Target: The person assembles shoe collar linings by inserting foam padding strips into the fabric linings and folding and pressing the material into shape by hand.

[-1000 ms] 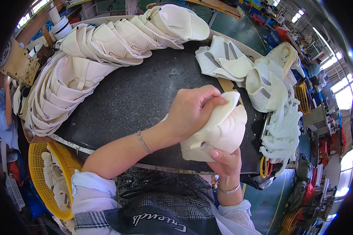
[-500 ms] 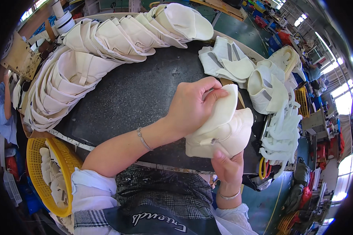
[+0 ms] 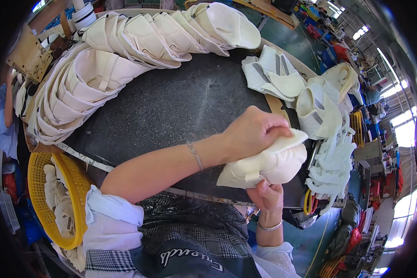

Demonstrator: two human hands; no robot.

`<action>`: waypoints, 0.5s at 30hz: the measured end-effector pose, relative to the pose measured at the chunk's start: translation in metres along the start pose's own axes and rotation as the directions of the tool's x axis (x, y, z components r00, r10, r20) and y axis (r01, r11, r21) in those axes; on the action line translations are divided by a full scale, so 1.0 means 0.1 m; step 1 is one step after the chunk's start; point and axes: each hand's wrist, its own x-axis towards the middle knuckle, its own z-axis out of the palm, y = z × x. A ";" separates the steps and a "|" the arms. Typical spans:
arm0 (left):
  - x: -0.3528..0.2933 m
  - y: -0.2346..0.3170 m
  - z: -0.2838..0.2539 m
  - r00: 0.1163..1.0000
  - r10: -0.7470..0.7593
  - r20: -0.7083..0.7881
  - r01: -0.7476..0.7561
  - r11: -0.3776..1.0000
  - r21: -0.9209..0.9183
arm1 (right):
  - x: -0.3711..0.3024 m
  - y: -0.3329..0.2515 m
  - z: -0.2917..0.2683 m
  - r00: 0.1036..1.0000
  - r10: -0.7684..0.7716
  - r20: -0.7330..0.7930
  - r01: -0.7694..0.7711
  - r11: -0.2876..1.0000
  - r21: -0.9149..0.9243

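A long fanned row of cream uppers [image 3: 111,69] curves along the far edge of the dark table [image 3: 171,106], seemingly already handled; a smaller heap [image 3: 306,97] and loose strips [image 3: 331,162] lie at the right, and a yellow basket [image 3: 74,194] at the left holds more. One upper [image 3: 266,162] is in hand at the near right edge. The left hand [image 3: 252,134] presses down on top of it, fingers curled closed around its rim. The right hand [image 3: 266,197] cups it from beneath, thumb up against the fabric.
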 end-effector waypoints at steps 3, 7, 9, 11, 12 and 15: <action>0.05 0.12 0.07 0.970 -0.173 0.169 0.186 0.980 -0.068 | 0.01 -0.01 -0.03 0.994 -0.048 0.099 0.041 0.996 0.077; 0.14 0.19 -0.09 0.967 -0.139 0.214 0.064 0.945 0.322 | 0.05 -0.02 0.11 0.978 -0.201 0.048 0.199 0.979 0.036; 0.23 0.30 -0.24 0.925 0.284 -0.252 -0.110 0.835 0.538 | 0.10 -0.10 0.24 0.951 -0.306 0.028 0.307 0.951 -0.033; 0.07 0.51 -0.32 0.959 0.212 -0.189 -0.114 0.898 0.425 | 0.20 -0.16 0.29 0.907 -0.419 -0.028 0.413 0.902 -0.124; -0.05 0.59 -0.31 0.983 0.136 -0.127 -0.090 0.944 0.316 | 0.25 -0.16 0.29 0.899 -0.437 -0.014 0.430 0.890 -0.151; -0.26 0.77 -0.13 0.994 0.090 -0.064 -0.063 0.936 0.347 | 0.21 -0.15 0.31 0.913 -0.408 -0.020 0.404 0.908 -0.111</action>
